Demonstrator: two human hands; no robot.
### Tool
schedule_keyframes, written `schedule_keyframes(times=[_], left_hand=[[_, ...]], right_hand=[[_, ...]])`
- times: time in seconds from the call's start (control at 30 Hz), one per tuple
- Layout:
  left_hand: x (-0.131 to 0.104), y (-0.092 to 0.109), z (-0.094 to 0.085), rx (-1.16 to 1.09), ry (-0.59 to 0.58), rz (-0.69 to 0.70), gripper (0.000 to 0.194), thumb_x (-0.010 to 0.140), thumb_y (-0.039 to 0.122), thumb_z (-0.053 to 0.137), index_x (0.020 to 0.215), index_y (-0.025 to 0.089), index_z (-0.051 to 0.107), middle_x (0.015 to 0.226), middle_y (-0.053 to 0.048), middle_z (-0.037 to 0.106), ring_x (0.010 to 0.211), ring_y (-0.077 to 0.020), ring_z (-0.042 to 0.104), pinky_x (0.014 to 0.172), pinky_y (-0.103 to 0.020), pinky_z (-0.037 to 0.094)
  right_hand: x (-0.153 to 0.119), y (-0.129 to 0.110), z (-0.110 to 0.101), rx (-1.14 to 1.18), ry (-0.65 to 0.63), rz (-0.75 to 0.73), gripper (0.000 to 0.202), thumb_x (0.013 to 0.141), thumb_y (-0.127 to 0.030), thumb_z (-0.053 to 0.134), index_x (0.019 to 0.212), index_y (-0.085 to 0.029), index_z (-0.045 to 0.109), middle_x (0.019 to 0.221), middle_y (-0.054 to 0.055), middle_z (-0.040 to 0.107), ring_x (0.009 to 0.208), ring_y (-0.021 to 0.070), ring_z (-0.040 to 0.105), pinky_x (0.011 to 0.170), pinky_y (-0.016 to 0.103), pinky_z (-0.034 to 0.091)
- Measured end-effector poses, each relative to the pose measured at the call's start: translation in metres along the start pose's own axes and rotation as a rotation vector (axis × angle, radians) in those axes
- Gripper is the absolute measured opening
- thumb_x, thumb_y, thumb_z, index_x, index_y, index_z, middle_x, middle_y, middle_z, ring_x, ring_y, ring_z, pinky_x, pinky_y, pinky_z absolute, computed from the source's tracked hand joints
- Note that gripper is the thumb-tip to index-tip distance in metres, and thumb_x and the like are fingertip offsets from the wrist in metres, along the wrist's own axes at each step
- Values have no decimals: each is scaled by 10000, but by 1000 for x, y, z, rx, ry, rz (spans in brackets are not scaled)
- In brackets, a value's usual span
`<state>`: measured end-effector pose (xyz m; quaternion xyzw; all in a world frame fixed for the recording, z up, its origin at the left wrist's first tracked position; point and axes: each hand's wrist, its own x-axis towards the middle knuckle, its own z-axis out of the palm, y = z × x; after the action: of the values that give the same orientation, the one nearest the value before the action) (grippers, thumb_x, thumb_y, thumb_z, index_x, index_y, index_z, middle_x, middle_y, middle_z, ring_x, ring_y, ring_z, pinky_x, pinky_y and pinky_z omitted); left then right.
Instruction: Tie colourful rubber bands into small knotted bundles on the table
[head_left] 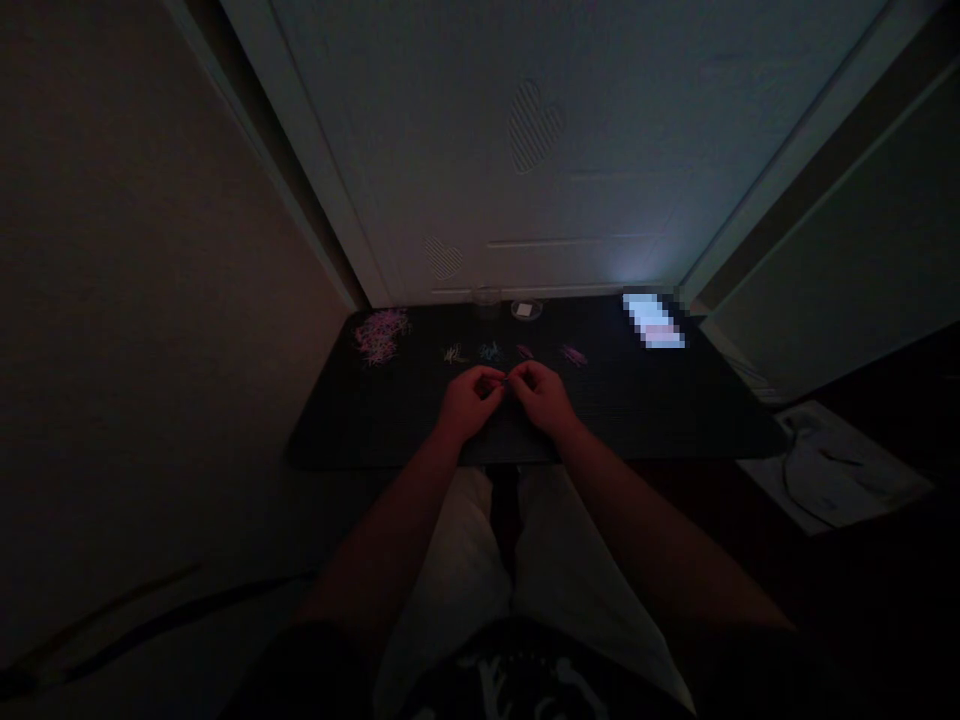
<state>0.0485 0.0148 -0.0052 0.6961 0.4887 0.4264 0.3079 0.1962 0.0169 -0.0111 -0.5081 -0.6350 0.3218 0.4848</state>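
My left hand (pixel 472 395) and my right hand (pixel 541 395) meet over the middle of a dark table (pixel 660 415). Thumb and fingers are pinched together on each, their tips almost touching. Whatever lies between them is too small and dim to make out. Just beyond the fingers runs a row of little heaps of thin, short strands: a yellowish heap (pixel 454 353), a bluish heap (pixel 490 350), a reddish heap (pixel 524 352) and a pink heap (pixel 574 355). A larger pink and purple pile (pixel 379 335) of similar strands lies at the far left corner.
At the back edge stand a clear cup (pixel 487 302) and a shallow round dish (pixel 526 310) with a white square. A bright, blurred-out screen (pixel 654 320) lies back right. A white panel with hearts (pixel 480 150) rises behind the table. The room is dim.
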Motion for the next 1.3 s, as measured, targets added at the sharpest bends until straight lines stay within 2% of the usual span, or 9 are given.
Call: schedule_keyframes(times=[0.67,0.97,1.3], left_hand=[[1,-5,-1,-84,79,-7,158,737,188,589,885,163,638,764,-17,631,661,-105,566,612,-228,455],[1,-5,-1,-59,68,5,150,740,181,581,879,164,636,768,-18,638,668,-109,576,617,-232,463],[1,-4,-1,-49,64,3,155,741,179,576,883,165,637,772,-17,641,666,-104,575,611,-226,460]], right_hand=[[-1,2,1,29,-79,2,125,775,-295,498,732,-181,527,614,-21,501,564,114,467,541,243,365],[-2,0,2,66,-65,-24,136,717,-274,578,815,-181,558,699,-1,569,619,123,523,591,256,415],[-2,-1,2,15,-41,-1,95,720,-274,558,753,-185,562,667,0,573,617,134,528,597,272,420]])
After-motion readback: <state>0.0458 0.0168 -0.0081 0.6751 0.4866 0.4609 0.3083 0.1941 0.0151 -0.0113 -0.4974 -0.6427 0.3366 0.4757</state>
